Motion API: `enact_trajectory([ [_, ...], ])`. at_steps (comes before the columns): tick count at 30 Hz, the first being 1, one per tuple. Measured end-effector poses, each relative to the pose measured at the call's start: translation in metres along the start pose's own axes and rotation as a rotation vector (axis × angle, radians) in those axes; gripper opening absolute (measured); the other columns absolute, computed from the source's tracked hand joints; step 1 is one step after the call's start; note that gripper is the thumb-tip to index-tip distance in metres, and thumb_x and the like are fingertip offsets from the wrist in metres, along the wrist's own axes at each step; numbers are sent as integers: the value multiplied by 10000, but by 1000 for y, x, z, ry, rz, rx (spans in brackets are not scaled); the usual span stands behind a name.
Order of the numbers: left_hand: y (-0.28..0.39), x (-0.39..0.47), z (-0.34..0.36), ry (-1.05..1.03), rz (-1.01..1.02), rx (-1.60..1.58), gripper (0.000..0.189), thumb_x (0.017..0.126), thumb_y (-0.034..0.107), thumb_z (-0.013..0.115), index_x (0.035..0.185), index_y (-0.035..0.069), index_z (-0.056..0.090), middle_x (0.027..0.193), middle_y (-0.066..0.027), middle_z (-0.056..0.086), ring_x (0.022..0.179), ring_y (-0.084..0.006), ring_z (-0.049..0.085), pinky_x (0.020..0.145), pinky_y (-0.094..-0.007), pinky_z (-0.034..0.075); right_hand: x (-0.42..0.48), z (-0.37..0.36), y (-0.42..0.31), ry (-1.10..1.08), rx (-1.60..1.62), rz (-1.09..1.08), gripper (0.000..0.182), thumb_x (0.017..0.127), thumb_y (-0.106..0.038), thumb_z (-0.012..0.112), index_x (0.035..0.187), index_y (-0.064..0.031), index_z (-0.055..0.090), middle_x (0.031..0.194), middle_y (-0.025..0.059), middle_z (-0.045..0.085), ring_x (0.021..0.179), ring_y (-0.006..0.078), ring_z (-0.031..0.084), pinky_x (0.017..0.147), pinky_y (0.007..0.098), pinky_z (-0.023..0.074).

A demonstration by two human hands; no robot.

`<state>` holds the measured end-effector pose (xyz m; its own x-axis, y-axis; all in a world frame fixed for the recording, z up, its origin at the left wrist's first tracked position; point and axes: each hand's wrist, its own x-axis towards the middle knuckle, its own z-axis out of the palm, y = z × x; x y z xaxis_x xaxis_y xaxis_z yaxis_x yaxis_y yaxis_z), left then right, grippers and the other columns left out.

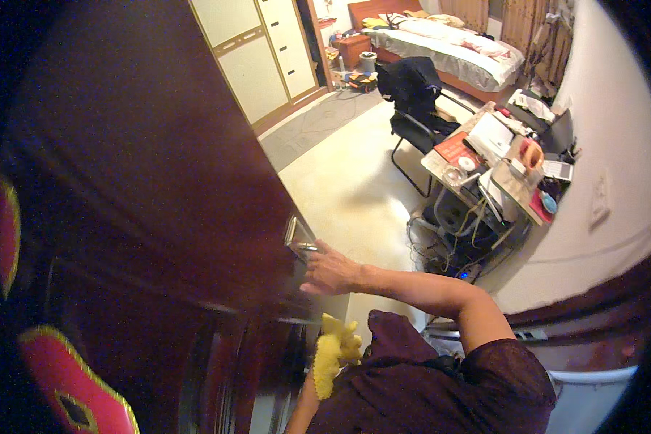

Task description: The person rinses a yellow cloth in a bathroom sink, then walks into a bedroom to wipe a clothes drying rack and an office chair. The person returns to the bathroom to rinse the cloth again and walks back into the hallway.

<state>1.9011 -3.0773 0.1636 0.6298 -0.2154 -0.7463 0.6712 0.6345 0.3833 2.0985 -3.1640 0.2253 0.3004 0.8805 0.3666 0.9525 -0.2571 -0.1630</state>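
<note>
A dark red-brown door point(184, 179) fills the left of the view, with a metal lever handle point(305, 247) near its edge. My right hand point(331, 271) is at this handle, its fingertips at or just beside the lever; whether they grip it cannot be told. Lower down, close to my body, a yellow cloth point(331, 352) covers most of my left hand point(352, 344), which seems to hold it. The left forearm shows below the cloth.
Beyond the door lie a pale floor point(336, 200), a black chair point(417, 125), and a cluttered desk point(436, 163) with cables point(428, 244) beneath. A bed point(455, 54) and a cream wardrobe point(255, 70) stand farther back. Red gold-edged decorations point(81, 385) hang at left.
</note>
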Motion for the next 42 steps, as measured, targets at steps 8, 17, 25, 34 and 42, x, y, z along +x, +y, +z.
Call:
enact_trajectory([
  [8,108,195,-19,316,273,638,233,928,369,494,989,187,626,962,-44,591,837,-248,554,715,-452,461,73,17,33,-105,279,-323,323,895,-421,511,816,-117,588,791,47,588,862,239,580,989,578,272],
  [17,216,298,-62,712,-440,2250,318,919,349,483,1114,148,634,1113,-61,613,981,-257,592,806,-424,480,113,46,154,72,709,-647,171,718,-291,577,856,-192,592,745,51,546,784,222,585,734,475,449],
  [25,311,319,-94,964,-671,2034,379,885,352,519,1184,158,650,1242,-45,617,1108,-223,606,878,-430,460,139,24,343,-278,846,-384,197,867,-112,524,1032,-26,589,902,167,618,878,361,602,744,455,499],
  [34,375,315,-88,609,-885,1779,383,856,376,548,1160,171,657,1197,-97,634,1124,-274,592,866,-404,468,211,24,520,-293,828,-169,189,912,-141,494,1049,-56,593,954,151,650,862,343,630,724,454,515],
  [42,477,457,-57,509,-727,1713,413,879,418,506,1133,130,658,1163,-141,637,1098,-326,593,892,-447,462,290,14,708,-237,837,52,201,914,-164,513,1069,-76,605,967,132,665,871,332,635,740,441,510],
])
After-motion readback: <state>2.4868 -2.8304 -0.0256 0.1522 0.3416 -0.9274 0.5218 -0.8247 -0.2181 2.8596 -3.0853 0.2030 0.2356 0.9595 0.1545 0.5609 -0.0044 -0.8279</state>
